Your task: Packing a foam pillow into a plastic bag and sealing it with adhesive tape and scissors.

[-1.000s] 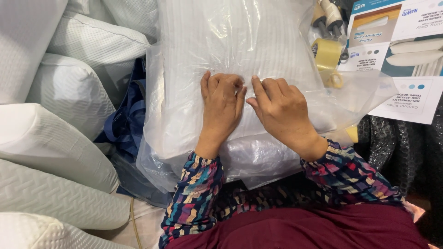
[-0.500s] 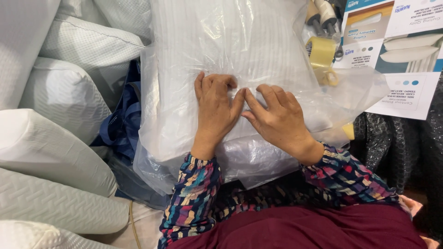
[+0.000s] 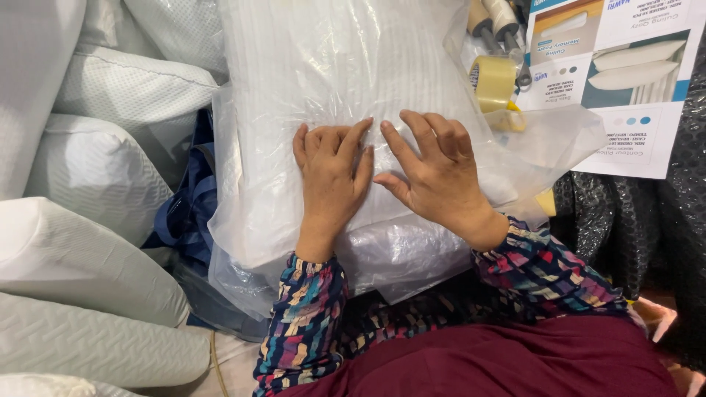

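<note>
Left hand (image 3: 332, 170) and right hand (image 3: 434, 173) are pressing flat, fingers spread, grasping nothing, on white pillow in clear plastic bag (image 3: 331, 81) at frame centre; pillow's long axis is running upward, away from hands.

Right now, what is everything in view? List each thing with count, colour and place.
bagged pillow: one, white in clear plastic, centre, under both hands
loose pillows: several, white, piled at left
blue bag: one, between pile and bagged pillow
tape roll: one, yellowish clear, upper right
thread cones: two, pale, top right
printed sheet: one, blue and white, right
left hand: flat on the plastic
right hand: flat, fingers spread
</note>
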